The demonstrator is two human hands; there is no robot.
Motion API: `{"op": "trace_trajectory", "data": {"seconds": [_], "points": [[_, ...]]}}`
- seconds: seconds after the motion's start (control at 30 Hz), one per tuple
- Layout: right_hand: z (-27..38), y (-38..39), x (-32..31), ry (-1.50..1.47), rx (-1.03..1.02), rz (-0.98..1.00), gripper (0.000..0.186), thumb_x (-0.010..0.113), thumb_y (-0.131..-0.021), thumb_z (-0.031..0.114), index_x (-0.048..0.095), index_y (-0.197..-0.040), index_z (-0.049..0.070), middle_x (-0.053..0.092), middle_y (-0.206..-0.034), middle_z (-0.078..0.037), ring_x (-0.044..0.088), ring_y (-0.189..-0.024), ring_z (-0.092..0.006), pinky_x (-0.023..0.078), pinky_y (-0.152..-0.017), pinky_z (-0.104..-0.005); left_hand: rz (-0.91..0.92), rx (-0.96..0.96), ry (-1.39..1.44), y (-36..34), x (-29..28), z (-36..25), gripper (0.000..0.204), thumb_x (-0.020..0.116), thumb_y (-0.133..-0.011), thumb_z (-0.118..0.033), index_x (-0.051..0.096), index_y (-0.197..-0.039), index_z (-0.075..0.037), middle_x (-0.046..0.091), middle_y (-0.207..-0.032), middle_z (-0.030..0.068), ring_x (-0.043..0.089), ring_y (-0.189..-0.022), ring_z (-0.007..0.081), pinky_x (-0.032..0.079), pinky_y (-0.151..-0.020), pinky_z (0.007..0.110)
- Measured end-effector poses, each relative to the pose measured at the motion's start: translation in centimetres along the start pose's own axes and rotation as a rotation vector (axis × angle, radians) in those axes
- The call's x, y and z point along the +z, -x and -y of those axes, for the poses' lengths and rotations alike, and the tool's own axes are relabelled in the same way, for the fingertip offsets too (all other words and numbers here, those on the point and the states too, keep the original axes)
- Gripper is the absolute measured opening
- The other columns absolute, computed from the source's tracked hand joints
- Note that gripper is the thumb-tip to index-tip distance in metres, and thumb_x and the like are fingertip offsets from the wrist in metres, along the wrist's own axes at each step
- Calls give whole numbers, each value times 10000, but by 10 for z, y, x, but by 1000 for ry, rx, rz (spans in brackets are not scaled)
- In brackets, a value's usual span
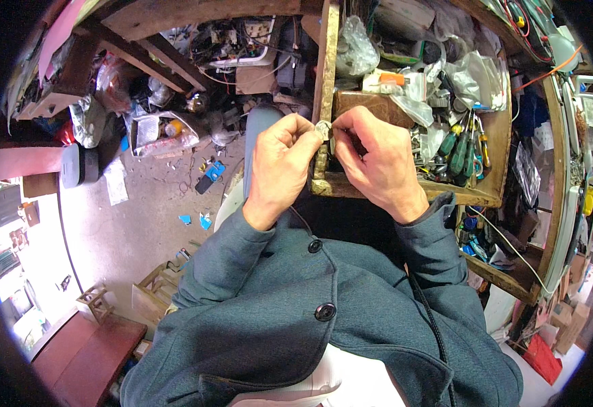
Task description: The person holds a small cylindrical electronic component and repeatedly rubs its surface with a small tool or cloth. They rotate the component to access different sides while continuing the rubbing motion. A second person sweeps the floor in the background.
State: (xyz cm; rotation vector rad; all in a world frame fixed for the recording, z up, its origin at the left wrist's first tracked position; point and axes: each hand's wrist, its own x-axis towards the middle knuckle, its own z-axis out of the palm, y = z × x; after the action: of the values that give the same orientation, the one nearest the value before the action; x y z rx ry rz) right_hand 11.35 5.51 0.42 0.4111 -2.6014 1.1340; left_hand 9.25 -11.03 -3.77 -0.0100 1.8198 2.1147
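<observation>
My left hand (279,169) pinches a small, pale metallic piece (322,129) between thumb and index finger; its exact kind is too small to make out. My right hand (374,163) is closed just right of that piece, its fingertips at its edge, with the other fingers curled out of sight. Both hands are over the left edge of an open wooden drawer (408,186). Inside the drawer lie plastic bags (357,47), an orange-and-white packet (391,79), a brown box (357,102) and several green-handled screwdrivers (457,152).
A lower drawer (507,278) holds tools. At left, a cluttered wooden shelf (147,17) stands above a grey floor (140,224) with blue scraps (205,220), a blue-and-black object (210,176) and a foil tray (161,136). A red tabletop (79,353) is at lower left.
</observation>
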Motion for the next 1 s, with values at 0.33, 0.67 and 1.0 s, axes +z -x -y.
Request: {"op": "trace_trajectory", "data": {"seconds": [0.33,0.67,1.0], "points": [[-2,1,-1,32,10,36,125,683,-842,-7,612,-944,8,657,-770,-145,687,-690,-279,537,-629,-341,-10,-5,-13,0,0,1,123,636,-930,-90,646,-852,4,615,-743,-39,517,-664,16,406,-570,218],[-2,-1,0,8,-9,15,133,678,-843,36,564,-910,24,619,-754,-175,658,-690,-366,520,-610,-426,22,-7,-42,-1,-4,1,135,631,-938,-112,644,-857,-4,596,-719,-43,494,-640,15,383,-552,217],[-3,-2,-1,-15,-14,21,123,671,-832,17,588,-922,18,622,-775,-180,655,-714,-374,526,-636,-421,191,-23,-122,-11,-17,-13,207,609,-943,-138,643,-792,-2,561,-700,-57,469,-664,20,370,-562,226]]}}
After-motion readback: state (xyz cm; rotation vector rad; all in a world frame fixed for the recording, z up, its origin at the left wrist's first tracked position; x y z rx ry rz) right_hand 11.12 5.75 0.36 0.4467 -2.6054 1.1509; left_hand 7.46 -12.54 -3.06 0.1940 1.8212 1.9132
